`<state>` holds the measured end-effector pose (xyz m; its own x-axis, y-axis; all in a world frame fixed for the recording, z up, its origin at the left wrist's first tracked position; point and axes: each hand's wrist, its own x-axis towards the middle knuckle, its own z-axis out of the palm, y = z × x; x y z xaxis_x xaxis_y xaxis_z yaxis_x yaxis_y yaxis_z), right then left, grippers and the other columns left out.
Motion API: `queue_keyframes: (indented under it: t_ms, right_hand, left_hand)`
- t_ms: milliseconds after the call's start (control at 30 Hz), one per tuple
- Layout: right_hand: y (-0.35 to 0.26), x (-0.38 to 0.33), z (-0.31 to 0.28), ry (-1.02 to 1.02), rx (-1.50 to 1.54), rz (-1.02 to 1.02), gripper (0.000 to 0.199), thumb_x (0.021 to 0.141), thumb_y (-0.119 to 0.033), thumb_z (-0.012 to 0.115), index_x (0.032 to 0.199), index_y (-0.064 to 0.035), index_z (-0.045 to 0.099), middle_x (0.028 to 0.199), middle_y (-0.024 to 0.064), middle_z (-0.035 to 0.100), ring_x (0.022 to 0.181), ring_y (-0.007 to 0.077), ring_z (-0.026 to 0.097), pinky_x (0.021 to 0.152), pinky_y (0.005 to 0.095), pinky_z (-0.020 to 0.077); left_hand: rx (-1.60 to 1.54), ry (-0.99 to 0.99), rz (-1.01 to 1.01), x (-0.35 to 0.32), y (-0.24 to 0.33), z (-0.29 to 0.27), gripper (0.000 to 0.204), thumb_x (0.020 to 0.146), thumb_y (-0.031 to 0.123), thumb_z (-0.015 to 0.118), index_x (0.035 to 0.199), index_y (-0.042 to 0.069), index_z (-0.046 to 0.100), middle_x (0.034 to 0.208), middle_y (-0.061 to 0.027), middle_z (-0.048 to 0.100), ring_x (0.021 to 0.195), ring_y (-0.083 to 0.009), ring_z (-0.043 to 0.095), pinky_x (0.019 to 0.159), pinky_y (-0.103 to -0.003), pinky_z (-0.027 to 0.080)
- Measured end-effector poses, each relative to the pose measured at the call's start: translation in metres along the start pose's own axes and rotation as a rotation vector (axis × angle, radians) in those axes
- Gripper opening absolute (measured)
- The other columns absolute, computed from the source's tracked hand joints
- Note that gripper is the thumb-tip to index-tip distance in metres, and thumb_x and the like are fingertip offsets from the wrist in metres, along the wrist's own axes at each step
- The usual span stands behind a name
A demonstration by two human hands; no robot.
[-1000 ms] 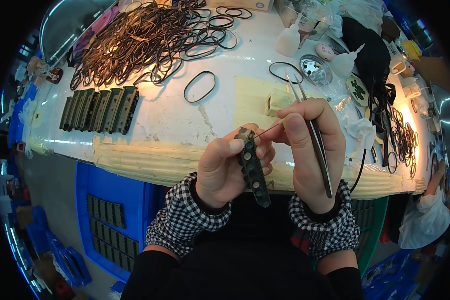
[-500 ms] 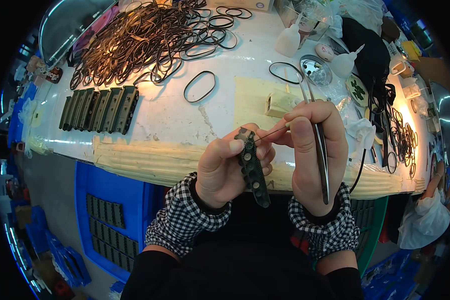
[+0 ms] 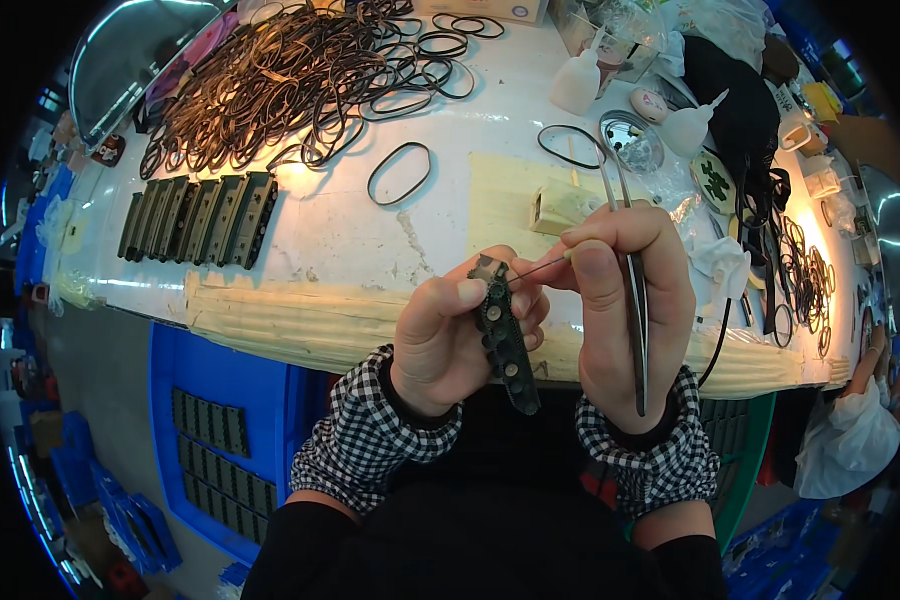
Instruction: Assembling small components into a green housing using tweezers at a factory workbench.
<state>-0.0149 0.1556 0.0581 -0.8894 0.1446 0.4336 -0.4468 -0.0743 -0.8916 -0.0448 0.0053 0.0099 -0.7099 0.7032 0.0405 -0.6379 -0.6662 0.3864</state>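
My left hand (image 3: pixel 432 335) is closed round the upper part of a dark green toy tank track unit (image 3: pixel 507 345), a narrow piece with toothed edges and round wheels. It hangs at a slant, its lower end free near my black clothing. Between thumb and forefinger, my right hand (image 3: pixel 642 285) pinches a thin dark needle-like rod (image 3: pixel 540 267) with a pale end. The rod's tip reaches the unit's upper end; whether it enters a hole cannot be made out. Metal tweezers (image 3: pixel 638 345) are tucked in the same hand, points up toward the table.
A row of dark green track housings (image 3: pixel 200 220) stands at left on the table. Behind lies a heap of black rubber bands (image 3: pixel 270 85). Near my right hand are a beige block (image 3: pixel 558 207), white squeeze bottles (image 3: pixel 577 82) and a small round dish (image 3: pixel 630 142). A blue tray (image 3: pixel 165 400) sits below left.
My right hand has shifted very slightly left, and the tweezers in it have tilted a little. The left hand and the track unit stay nearly still.
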Motion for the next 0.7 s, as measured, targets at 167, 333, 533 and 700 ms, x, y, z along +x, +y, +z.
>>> queue_keyframes:
  t_ms: [167,333,533,700]
  right_hand:
    - [0.005,0.0,-0.002,-0.009,-0.022,-0.053,0.007,0.099,-0.005,0.053,0.098,0.0017,0.052,0.09,0.0074,0.055,0.068,0.0106,0.063,0.058,0.0212,0.0528]
    - [0.005,0.0,-0.002,-0.022,-0.025,-0.062,0.006,0.098,-0.004,0.053,0.098,0.0024,0.052,0.092,0.0083,0.054,0.069,0.0114,0.063,0.06,0.0219,0.0535]
    - [0.006,-0.002,-0.005,0.04,0.007,-0.042,0.009,0.099,-0.007,0.052,0.099,0.0025,0.053,0.094,0.0087,0.054,0.075,0.012,0.063,0.067,0.0242,0.0548]
    - [0.012,0.014,-0.037,0.221,-0.477,-0.208,0.012,0.098,-0.011,0.054,0.095,-0.0001,0.056,0.083,0.0066,0.059,0.077,0.0144,0.06,0.073,0.0287,0.0504]
  left_hand:
    - [0.008,0.002,-0.003,0.0,0.0,0.0,0.029,0.084,0.029,0.06,0.101,0.007,0.055,0.091,-0.0052,0.054,0.086,-0.0181,0.048,0.074,-0.031,0.043]
    - [0.001,-0.004,-0.001,-0.001,0.0,0.0,0.03,0.084,0.03,0.06,0.103,0.006,0.056,0.09,-0.005,0.054,0.086,-0.0181,0.048,0.074,-0.03,0.043]
    - [0.064,0.05,0.002,-0.001,0.002,0.004,0.03,0.084,0.03,0.061,0.101,0.006,0.055,0.088,-0.0046,0.054,0.083,-0.0169,0.048,0.073,-0.029,0.043]
    - [0.655,0.158,0.181,-0.005,0.018,0.025,0.029,0.083,0.027,0.065,0.096,0.004,0.053,0.084,-0.0065,0.055,0.078,-0.0157,0.053,0.07,-0.028,0.047]
